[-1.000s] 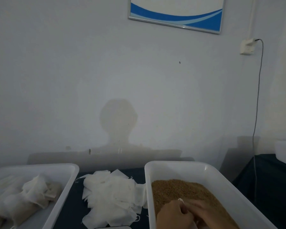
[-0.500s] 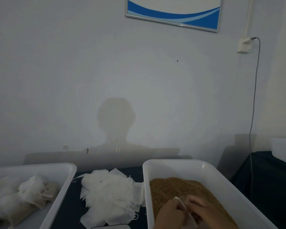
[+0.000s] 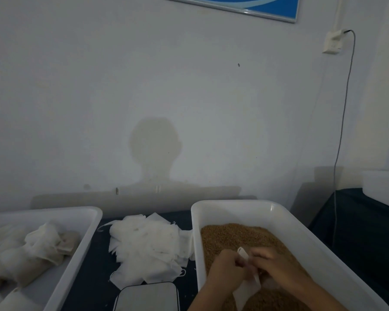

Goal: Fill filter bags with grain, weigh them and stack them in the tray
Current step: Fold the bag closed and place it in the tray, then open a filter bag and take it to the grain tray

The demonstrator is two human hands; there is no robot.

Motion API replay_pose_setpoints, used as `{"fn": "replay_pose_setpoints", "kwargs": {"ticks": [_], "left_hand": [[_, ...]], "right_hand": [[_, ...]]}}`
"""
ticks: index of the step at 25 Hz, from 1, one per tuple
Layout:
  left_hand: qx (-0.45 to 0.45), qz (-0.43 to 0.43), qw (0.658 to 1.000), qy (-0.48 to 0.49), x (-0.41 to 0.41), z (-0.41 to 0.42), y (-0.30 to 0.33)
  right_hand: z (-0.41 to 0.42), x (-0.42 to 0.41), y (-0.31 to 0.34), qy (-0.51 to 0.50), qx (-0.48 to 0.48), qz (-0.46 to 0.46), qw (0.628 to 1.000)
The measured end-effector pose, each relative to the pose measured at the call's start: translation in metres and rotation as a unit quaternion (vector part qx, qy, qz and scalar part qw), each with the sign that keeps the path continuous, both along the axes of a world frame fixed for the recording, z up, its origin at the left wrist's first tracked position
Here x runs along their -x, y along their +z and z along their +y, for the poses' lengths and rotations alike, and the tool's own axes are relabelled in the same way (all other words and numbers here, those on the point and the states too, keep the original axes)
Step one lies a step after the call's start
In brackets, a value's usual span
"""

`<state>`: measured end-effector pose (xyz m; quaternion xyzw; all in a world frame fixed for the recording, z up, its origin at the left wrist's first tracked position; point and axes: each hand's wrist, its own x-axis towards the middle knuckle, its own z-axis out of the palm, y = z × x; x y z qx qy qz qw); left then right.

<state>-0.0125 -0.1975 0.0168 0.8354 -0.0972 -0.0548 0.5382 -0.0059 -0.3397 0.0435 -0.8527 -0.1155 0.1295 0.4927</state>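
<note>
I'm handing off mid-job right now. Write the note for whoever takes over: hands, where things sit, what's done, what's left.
Hands: left hand and right hand both grip one white filter bag over the grain in the right tub. How full the bag is cannot be told.
Things: empty filter bags lie piled on the dark table between the tubs. The scale sits at the near edge, nothing on it. The left tray holds several filled bags.
Done: some bags filled and stacked.
Left: finish filling this bag, weigh it, stack it in the left tray, then repeat with the pile.
</note>
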Motion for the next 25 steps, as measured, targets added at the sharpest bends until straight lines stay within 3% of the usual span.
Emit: {"fn": "replay_pose_setpoints", "kwargs": {"ticks": [9, 14, 19, 23, 25], "left_hand": [[0.098, 0.019, 0.995, 0.013, 0.003, 0.002, 0.005], [-0.025, -0.082, 0.995, 0.045, 0.004, -0.001, -0.001], [-0.041, -0.139, 0.988, 0.051, 0.01, -0.002, 0.001], [-0.063, -0.172, 0.981, 0.067, 0.012, -0.002, 0.004], [-0.087, -0.179, 0.978, 0.066, 0.014, -0.003, 0.004]], "right_hand": [[0.0, 0.009, 0.002, 0.013, -0.062, -0.022, 0.998], [-0.002, 0.01, 0.001, 0.022, -0.045, 0.014, 0.999], [-0.006, 0.003, -0.006, -0.01, 0.056, -0.013, 0.998], [-0.003, 0.01, -0.004, -0.01, -0.027, 0.066, 0.997], [-0.003, 0.009, -0.004, -0.005, 0.002, 0.054, 0.999]]}}
